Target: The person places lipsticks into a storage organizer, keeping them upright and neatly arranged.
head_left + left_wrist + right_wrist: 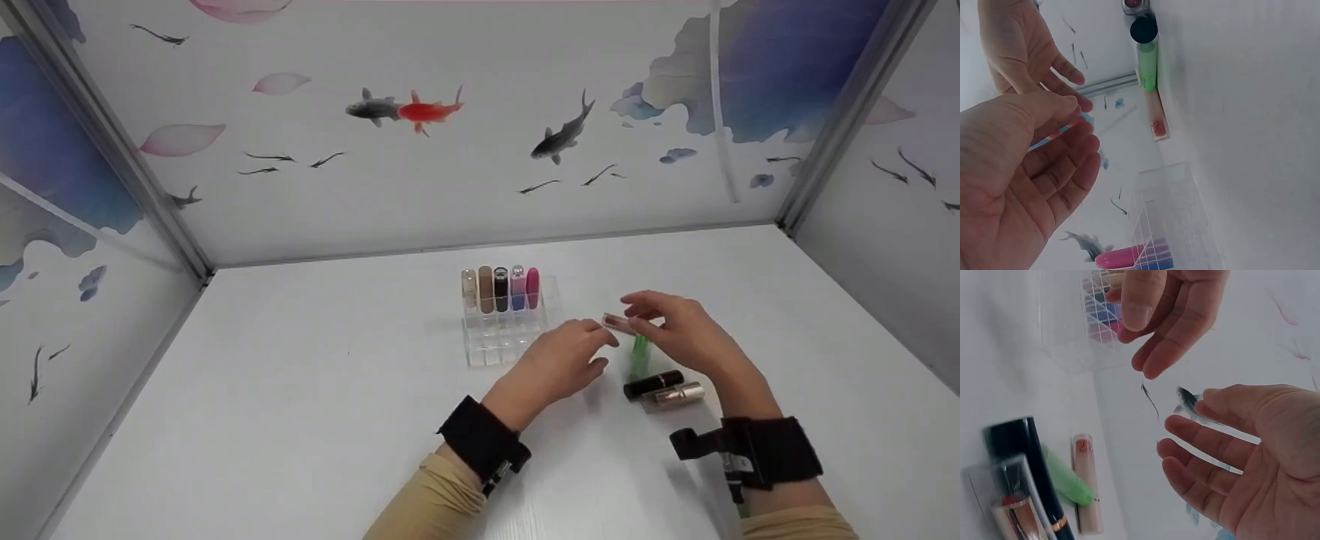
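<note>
My left hand (564,361) hovers just right of a clear acrylic lipstick holder (486,355), fingers loosely bent and holding nothing. Opposite it, my right hand (681,331) hangs above a pinkish lip gloss tube (616,323), also with nothing in its grasp. In the right wrist view a gap separates its fingers from the tubes below. A green tube (639,358), a black lipstick (652,385) and a gold lipstick with a clear cap (680,394) lie beneath and in front of the right hand. The black and gold ones lie side by side.
The holder's back row carries several upright lipsticks, among them a brown one (486,289), a black one (501,291) and a pink one (532,289). The white table (300,390) is bounded by panels printed with fish (559,139) and petals.
</note>
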The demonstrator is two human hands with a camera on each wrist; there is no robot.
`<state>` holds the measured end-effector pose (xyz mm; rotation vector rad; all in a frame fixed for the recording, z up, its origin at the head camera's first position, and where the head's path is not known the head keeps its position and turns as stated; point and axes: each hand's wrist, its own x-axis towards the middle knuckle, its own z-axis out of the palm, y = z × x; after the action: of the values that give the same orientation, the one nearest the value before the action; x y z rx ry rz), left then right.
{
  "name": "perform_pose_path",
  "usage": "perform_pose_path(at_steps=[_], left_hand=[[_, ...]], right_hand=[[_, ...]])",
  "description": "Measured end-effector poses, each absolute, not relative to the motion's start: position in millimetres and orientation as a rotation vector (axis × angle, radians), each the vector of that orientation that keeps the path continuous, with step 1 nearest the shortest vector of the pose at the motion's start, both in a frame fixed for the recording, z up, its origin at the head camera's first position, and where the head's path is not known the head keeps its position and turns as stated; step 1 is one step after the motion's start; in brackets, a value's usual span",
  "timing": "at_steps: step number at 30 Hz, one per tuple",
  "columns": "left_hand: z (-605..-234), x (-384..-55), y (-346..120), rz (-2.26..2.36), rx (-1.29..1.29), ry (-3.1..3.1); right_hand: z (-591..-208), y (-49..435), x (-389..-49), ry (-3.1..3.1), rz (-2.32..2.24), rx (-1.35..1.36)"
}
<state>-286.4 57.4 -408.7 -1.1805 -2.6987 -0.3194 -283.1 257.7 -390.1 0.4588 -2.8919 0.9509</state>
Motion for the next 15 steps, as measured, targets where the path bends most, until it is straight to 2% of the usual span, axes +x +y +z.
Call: perform_pose_path(at_steps=[15], left_hand=[[-426.8,-272.8,75.5,-0.125,-1.319,-2.788]], right_hand=[[-418.6,266.0,-293.4,-3.071,0.555,0.572]])
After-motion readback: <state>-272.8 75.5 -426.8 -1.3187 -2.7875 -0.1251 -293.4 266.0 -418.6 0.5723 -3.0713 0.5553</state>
